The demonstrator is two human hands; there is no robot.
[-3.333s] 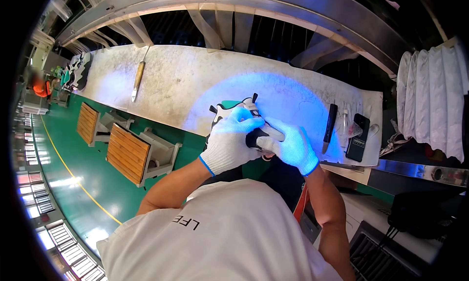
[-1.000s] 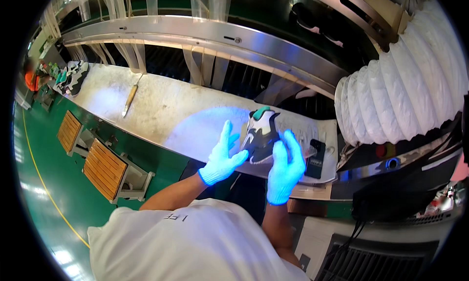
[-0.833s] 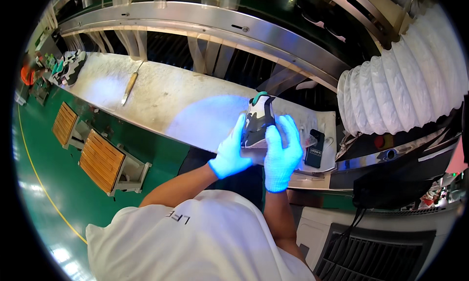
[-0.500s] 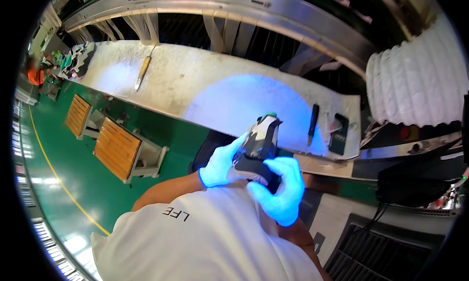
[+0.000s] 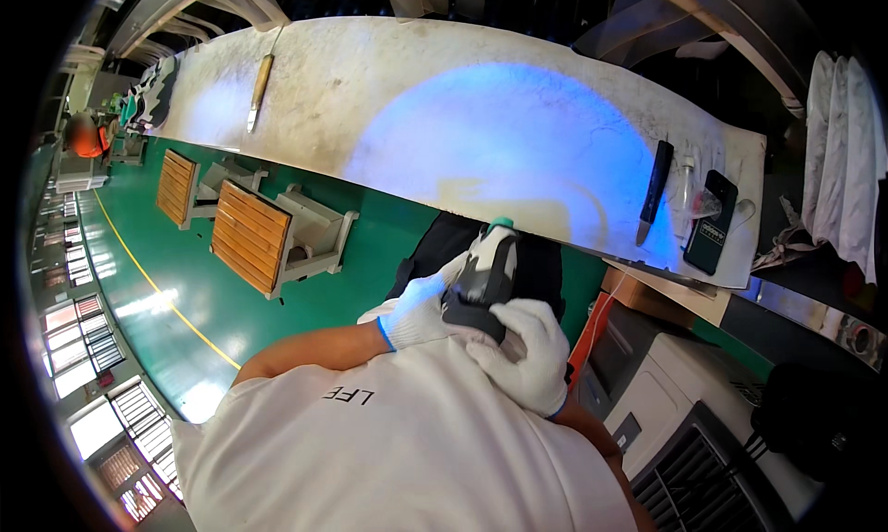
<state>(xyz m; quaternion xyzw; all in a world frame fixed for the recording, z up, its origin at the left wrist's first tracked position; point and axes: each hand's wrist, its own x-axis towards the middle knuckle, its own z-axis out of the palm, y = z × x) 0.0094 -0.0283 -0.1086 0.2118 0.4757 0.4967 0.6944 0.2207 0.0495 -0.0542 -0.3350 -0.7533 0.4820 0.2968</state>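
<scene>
The shoe (image 5: 487, 273), a curved form in smooth dark grey and pale panels with a teal collar, is held in the air close to the torso, clear of the bench edge. The left hand (image 5: 416, 310), in a white knit glove with blue cuff trim, grips its side; its fingers are partly hidden behind the shoe. The right hand (image 5: 527, 352), gloved alike, has fingers and thumb curled around the near end.

One second earlier, the shoe was over the bench, with the right-hand fingers raised beside it; it is now at the torso. The right glove, formerly lit blue, now appears white.

The bench (image 5: 305, 116) has a flat, stained, off-white surface bearing a rounded blue light patch (image 5: 518, 134). On it lie a wooden-handled knife (image 5: 262, 83), a black-handled tool (image 5: 655, 194) and a dark rectangular phone (image 5: 710, 222).

Markings: pale lettering on the phone; dark capital letters on the white fabric shirt (image 5: 388, 458).
</scene>
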